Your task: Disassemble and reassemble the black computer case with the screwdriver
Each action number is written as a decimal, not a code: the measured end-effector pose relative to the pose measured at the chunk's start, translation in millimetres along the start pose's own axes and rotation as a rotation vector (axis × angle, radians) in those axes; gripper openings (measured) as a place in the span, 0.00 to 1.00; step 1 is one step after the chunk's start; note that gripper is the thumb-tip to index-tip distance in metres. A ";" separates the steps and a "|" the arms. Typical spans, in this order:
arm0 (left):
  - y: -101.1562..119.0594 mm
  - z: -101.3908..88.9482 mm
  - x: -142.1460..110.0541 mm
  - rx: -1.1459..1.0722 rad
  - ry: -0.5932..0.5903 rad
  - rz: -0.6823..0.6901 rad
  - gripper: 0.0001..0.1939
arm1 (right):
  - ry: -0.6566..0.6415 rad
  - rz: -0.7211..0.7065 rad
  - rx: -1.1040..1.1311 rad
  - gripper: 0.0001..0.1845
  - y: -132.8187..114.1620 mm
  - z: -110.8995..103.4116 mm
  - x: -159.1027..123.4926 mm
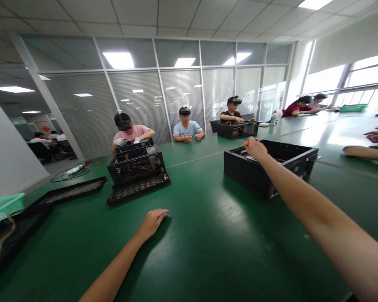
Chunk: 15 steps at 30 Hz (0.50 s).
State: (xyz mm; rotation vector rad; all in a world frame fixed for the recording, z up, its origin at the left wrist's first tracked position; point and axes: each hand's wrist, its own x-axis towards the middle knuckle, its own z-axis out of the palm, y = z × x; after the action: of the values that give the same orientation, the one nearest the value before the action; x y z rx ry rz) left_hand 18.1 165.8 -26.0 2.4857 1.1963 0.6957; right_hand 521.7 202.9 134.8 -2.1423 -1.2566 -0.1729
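Note:
My left hand [153, 222] rests on the green table [201, 235] with nothing in it, its fingers loosely stretched forward. My right hand [257, 149] is closed around an orange-handled tool [247, 144]; the orange end pokes out at the left of the fist, and the rest of the tool is hidden. That hand is over the near left part of an open black computer case [245, 172], which lies on its side. Much of the case's inside is hidden behind its wall and my right forearm.
Left of centre stands another opened black case [135, 167], worked on by a gloved person. Black panels [72, 191], a green basket [6, 205] and a coiled cable [71, 170] lie at the left. Other people sit across the table; someone's hands [354, 151] reach in from the right.

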 end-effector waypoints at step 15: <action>147.5 -10.1 -75.3 0.150 -0.086 0.530 0.14 | -0.336 -0.130 -0.073 0.22 -42.4 -28.4 -105.8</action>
State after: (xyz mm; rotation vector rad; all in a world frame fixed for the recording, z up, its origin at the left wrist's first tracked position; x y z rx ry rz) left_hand 67.6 16.8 27.7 2.9574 0.5710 0.6274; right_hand 436.0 122.7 132.9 -2.2160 -1.6031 0.0929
